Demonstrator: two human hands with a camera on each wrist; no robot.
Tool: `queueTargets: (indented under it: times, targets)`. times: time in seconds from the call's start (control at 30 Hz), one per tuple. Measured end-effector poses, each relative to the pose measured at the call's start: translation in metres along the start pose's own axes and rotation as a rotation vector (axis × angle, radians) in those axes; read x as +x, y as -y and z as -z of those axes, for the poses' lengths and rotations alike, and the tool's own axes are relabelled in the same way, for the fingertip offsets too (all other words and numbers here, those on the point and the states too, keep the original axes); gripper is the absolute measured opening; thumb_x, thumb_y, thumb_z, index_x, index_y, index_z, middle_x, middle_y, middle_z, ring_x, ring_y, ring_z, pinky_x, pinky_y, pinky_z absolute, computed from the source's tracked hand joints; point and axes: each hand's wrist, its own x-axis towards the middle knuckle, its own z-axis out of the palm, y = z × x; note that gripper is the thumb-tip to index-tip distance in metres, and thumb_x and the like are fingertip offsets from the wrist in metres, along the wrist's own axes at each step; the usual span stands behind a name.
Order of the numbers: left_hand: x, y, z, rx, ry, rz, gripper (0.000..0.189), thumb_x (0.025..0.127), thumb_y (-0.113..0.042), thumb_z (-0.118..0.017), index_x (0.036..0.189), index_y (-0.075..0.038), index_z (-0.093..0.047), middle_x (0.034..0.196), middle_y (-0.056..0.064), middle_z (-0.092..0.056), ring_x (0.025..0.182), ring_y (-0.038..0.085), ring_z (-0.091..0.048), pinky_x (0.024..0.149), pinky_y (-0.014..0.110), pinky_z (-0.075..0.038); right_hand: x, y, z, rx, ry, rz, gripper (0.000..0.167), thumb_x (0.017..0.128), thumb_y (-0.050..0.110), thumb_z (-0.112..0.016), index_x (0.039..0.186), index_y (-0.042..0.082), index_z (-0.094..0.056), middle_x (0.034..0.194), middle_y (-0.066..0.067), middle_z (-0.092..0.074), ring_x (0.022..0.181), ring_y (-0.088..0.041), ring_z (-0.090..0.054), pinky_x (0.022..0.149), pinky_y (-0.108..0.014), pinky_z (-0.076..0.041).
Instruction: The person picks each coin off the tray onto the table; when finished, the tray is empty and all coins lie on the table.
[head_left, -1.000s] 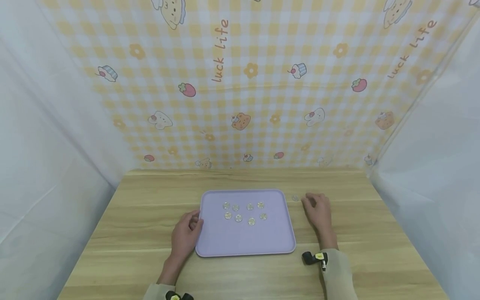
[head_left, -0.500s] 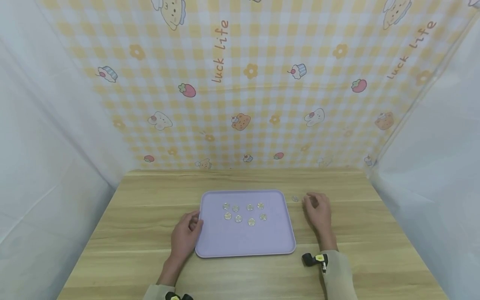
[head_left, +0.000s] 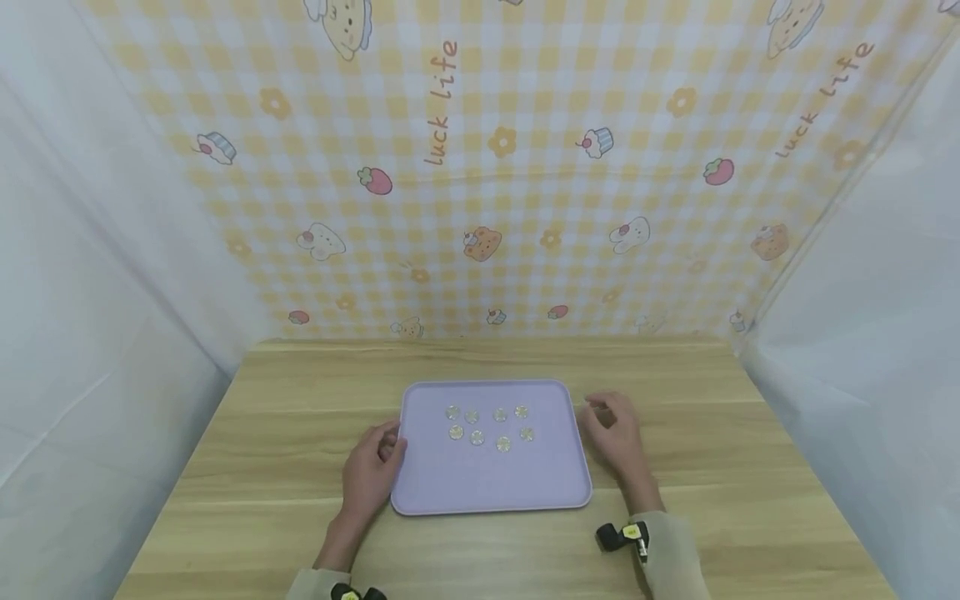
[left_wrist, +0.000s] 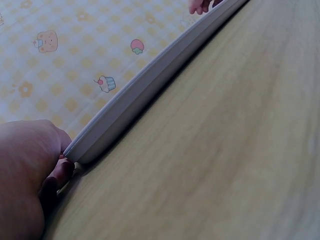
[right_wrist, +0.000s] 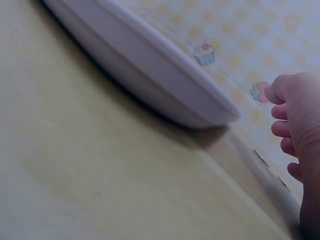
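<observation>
A lilac tray (head_left: 491,479) lies flat on the wooden table. Several small round coin-like discs (head_left: 503,444), pale with a gold sheen, are laid out in two rows on it. My left hand (head_left: 369,477) rests at the tray's left side and grips its rim between thumb and fingers. In the left wrist view, the left hand (left_wrist: 25,175) meets the end of the rim. Just off the tray's upper right side is my right hand (head_left: 618,437), fingers curled and thumb tip drawn to the index. I cannot tell whether a disc is between those fingertips.
Around the tray runs the light wooden table (head_left: 262,467). A yellow checked cloth (head_left: 480,200) hangs behind it, with white sheeting (head_left: 862,292) at both sides. Each sleeve carries a small black wrist camera (head_left: 615,537).
My right hand has moved left and a little toward me, to the tray's edge. The lone disc on the table there is no longer visible. The left hand and tray have stayed put.
</observation>
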Motion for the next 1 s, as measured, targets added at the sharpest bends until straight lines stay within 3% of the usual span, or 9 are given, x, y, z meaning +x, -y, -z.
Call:
queueTargets:
  times: [0.37,0.6,0.83,1.0]
  targets:
    - [0.0,0.004,0.001,0.003,0.001,0.004,0.032,0.089,-0.015,-0.072,0.12,-0.009,-0.068,0.091,0.003,-0.07,0.067,0.009,-0.054,0.06,0.021,-0.046,-0.01,0.019,-0.027,0.033,0.049,0.195,0.021,0.08,0.007,-0.079,0.1,0.005,-0.072,0.099,-0.007,-0.071,0.097,-0.025,-0.06,0.094,-0.027,-0.041]
    - [0.0,0.005,-0.001,0.016,0.001,0.0,0.031,0.09,-0.016,-0.072,0.12,-0.01,-0.068,0.091,0.002,-0.069,0.067,0.008,-0.055,0.058,0.021,-0.045,-0.007,0.027,-0.043,-0.02,0.046,0.372,0.019,0.075,0.011,-0.082,0.092,0.007,-0.075,0.087,-0.003,-0.073,0.087,-0.024,-0.063,0.082,-0.033,-0.044]
    - [0.0,0.002,-0.002,0.001,0.0,-0.014,0.03,0.091,-0.016,-0.071,0.12,-0.01,-0.069,0.09,0.001,-0.068,0.065,0.008,-0.055,0.057,0.021,-0.046,-0.011,0.032,-0.046,-0.131,0.141,0.431,0.022,0.072,0.018,-0.084,0.091,0.011,-0.075,0.09,0.0,-0.073,0.089,-0.019,-0.061,0.083,-0.039,-0.047]
    - [0.0,0.001,-0.003,0.006,0.003,-0.012,0.031,0.091,-0.016,-0.071,0.121,-0.01,-0.068,0.09,0.002,-0.069,0.065,0.009,-0.054,0.056,0.021,-0.045,-0.012,0.033,-0.045,-0.191,0.246,0.408,0.027,0.072,0.026,-0.084,0.095,0.015,-0.075,0.094,0.001,-0.071,0.094,-0.019,-0.06,0.09,-0.044,-0.046]
